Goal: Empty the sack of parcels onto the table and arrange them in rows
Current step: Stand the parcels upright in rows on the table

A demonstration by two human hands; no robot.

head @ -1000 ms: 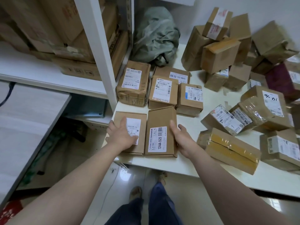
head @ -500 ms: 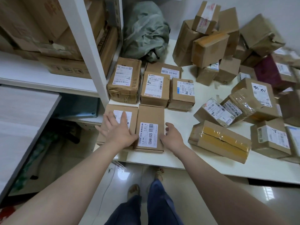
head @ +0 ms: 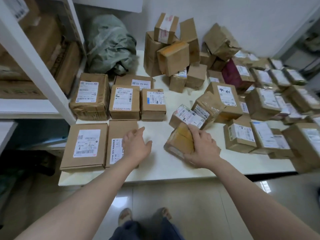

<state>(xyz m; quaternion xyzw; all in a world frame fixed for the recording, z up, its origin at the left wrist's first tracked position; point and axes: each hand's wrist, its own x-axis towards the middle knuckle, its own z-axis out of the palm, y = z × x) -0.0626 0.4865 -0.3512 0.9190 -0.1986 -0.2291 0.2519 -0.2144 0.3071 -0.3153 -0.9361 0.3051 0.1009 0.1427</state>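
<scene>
Brown cardboard parcels lie on the white table (head: 173,167). At the near left, two flat parcels (head: 85,146) sit side by side, with a row of three labelled parcels (head: 123,103) behind them. My left hand (head: 136,146) hovers open over the right edge of the second flat parcel. My right hand (head: 201,148) grips a yellow-taped parcel (head: 181,142), tilted up on the table. The crumpled grey-green sack (head: 110,45) lies at the back left. A loose heap of parcels (head: 173,54) stands at the back centre.
A white shelf post (head: 38,61) and shelves with cartons border the table on the left. More labelled parcels (head: 263,104) crowd the right side. The wall runs behind the heap. My feet stand on the tiled floor below the table's front edge.
My right hand has left the flat parcel, moved right and taken hold of the yellow-taped parcel, tilting it. My left hand has shifted right off the first flat parcel. The view has swung right.
</scene>
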